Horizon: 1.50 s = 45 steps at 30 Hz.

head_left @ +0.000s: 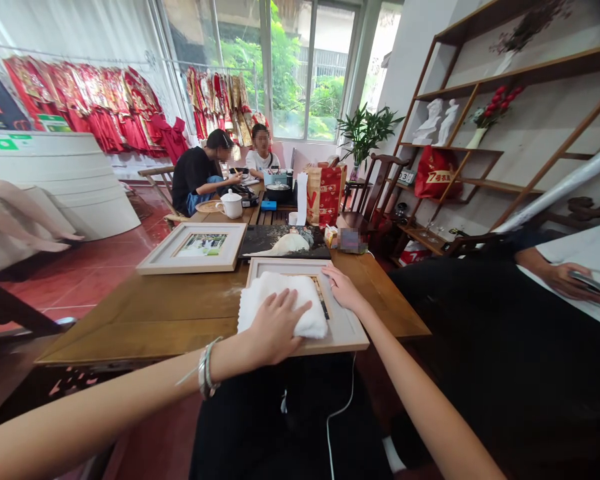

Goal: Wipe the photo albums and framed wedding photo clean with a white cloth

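Note:
My left hand [279, 327] lies flat on a folded white cloth [260, 300], its fingers stretched and slightly apart. The cloth covers much of a light wooden picture frame [347, 343] at the table's near edge, hiding most of the picture inside. At this frame's upper right, my right hand [344, 288] rests with its fingers extended on the pale border. A second picture frame [195, 248], showing a photo with greenery, lies farther left. Beyond the near frame is a dark printed panel [260, 241] with a large white shape.
The wooden table [145, 320] also bears a white lidded cup [231, 205], a red paper bag [325, 193] and a small box [331, 237]. Two people [195, 173] sit at the far end. Another person's hand [575, 280] holds a phone at right. A white cable [341, 413] hangs below.

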Available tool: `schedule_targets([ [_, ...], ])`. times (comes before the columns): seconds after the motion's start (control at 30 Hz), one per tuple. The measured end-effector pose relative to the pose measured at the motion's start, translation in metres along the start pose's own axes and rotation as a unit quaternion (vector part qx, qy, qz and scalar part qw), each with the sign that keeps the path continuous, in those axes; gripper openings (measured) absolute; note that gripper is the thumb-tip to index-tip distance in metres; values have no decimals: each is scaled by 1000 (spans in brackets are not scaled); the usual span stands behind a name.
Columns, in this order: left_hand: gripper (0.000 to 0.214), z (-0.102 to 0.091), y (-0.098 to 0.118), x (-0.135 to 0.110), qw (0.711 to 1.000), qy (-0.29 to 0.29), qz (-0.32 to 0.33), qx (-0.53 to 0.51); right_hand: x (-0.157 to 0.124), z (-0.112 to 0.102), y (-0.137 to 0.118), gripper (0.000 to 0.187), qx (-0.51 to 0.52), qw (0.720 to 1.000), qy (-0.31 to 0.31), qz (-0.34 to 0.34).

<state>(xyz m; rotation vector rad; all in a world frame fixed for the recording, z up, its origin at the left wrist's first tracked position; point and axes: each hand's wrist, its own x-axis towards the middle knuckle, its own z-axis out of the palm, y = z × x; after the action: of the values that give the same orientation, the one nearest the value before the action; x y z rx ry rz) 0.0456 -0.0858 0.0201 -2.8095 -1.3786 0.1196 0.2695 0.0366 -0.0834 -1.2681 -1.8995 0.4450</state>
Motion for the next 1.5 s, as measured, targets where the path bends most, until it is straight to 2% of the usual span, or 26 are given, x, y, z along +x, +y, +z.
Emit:
schedule_targets([
  [0.17, 71, 10, -17, 37, 999, 25, -4, 45, 1, 0, 6, 47, -2, 1000, 1, -23],
  [0.3, 71, 18, -39, 64, 995, 65, -41, 71, 4, 0, 11, 48, 2, 1000, 6, -26],
  [0.4, 71, 19, -51, 75, 992, 81, -47, 81, 4, 1, 12, 50, 5, 1000, 10, -23],
  [0.5, 69, 16, -51, 77, 996, 56, -31, 69, 4, 1, 11, 49, 5, 1000, 9, -19],
  [0.63, 58, 1, -33, 63, 999, -16, -10, 26, 4, 0, 9, 47, 3, 1000, 5, -18],
  [0.73, 57, -14, -11, 40, 998, -58, 33, -4, 3, -1, 7, 48, 1, 1000, 6, -14],
  [0.83, 56, -25, 13, 8, 995, -72, 65, -31, 3, -2, 6, 48, -5, 1000, 4, -7],
  [0.93, 67, -28, 35, -22, 995, -78, 60, -34, 3, -2, 5, 46, -6, 1000, 2, -3],
  [1.07, 75, -27, 50, -36, 994, -95, 60, -19, 3, -2, 4, 45, -6, 1000, 1, -1],
  [1.17, 69, -21, 44, -23, 997, -75, 28, 1, 2, -2, 4, 47, -6, 1000, -1, -5],
  [1.27, 68, -10, 28, 5, 998, -42, -2, 41, 2, -2, 3, 48, -5, 1000, -4, -11],
  [1.37, 67, -1, 7, 39, 998, 1, 10, 63, 2, -2, 1, 49, -2, 1000, -7, -15],
  [1.5, 55, 4, -21, 79, 993, 51, 17, 102, 3, -4, -1, 46, 4, 999, -5, -38],
])
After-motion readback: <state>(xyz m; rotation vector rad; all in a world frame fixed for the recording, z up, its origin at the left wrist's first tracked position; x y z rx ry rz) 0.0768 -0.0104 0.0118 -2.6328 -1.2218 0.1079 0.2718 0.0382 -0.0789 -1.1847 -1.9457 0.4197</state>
